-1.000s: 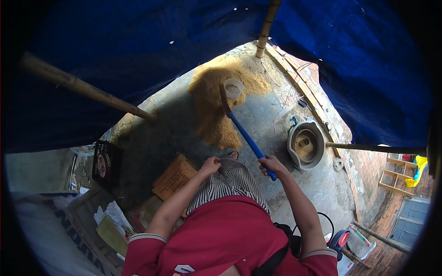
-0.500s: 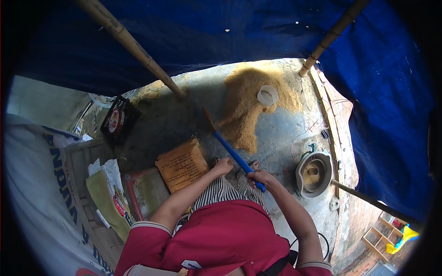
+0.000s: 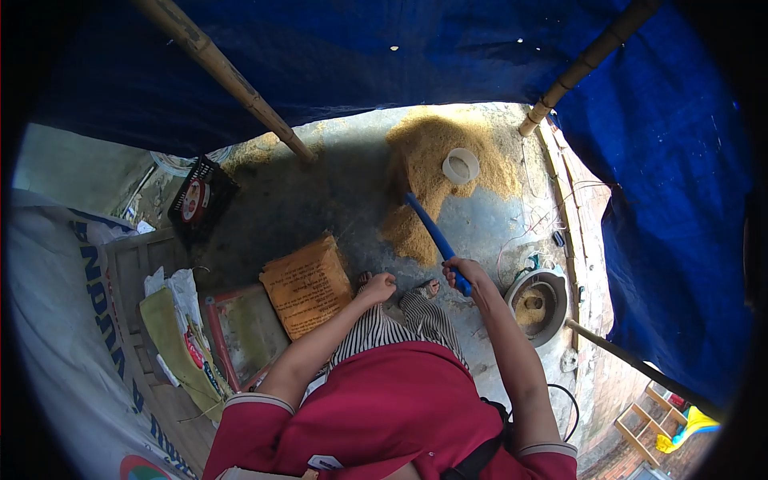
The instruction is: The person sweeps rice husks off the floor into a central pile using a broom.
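Note:
My right hand point(image 3: 466, 274) is wrapped round the lower end of a blue-handled tool point(image 3: 434, 231), whose far end reaches the grain-like heap point(image 3: 428, 188). The head of the tool is dark and hard to make out. My left hand point(image 3: 378, 288) is closed in front of my left leg, off the handle; whether anything lies inside its fingers is hidden. A white round container point(image 3: 461, 166) sits on the heap. Below and left of my left hand lies a brown printed sack or sheet point(image 3: 308, 286).
A grey basin-like vessel point(image 3: 562, 304) with grain inside stands at the right. At the left are a black crate point(image 3: 200, 204) and a red-edged tray point(image 3: 254, 340). Bamboo poles point(image 3: 220, 72) rise in front of a blue tarp point(image 3: 352, 48). A pole point(image 3: 616, 352) lies lower right.
My right hand has moved up and slightly right with the handle, and the tool's far end has swung right onto the heap. My left hand has shifted slightly left.

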Demonstrator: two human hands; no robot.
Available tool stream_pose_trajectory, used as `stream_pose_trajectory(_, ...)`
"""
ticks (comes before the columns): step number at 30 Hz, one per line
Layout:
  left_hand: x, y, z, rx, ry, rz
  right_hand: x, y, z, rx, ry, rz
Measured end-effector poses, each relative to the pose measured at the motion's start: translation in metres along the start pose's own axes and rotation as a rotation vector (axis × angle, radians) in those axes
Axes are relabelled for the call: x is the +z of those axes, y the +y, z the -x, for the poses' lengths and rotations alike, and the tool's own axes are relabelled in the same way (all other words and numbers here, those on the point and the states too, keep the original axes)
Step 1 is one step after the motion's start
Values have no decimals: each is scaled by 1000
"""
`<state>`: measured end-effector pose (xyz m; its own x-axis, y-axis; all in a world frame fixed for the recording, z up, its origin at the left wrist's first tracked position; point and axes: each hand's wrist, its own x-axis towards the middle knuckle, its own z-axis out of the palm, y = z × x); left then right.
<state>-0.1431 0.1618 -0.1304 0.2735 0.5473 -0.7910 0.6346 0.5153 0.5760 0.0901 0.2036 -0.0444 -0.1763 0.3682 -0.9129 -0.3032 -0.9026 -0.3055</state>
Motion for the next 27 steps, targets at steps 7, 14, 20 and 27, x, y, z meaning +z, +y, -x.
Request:
stream_pose_trajectory(7, 0, 11, -13, 26, -35, -48, 10, -6, 72, -104, 67, 420)
stream_pose_trajectory(14, 12, 76, 13, -176, -409, 885, 6, 19, 93, 159, -34, 432)
stream_pose_trajectory(20, 88, 57, -31, -420, -661, 991, 3, 44, 43, 318, 18, 284)
stream_pose_trajectory(27, 117, 58, -77, -269, -329, 1038, 7, 56, 20, 69, 244, 437)
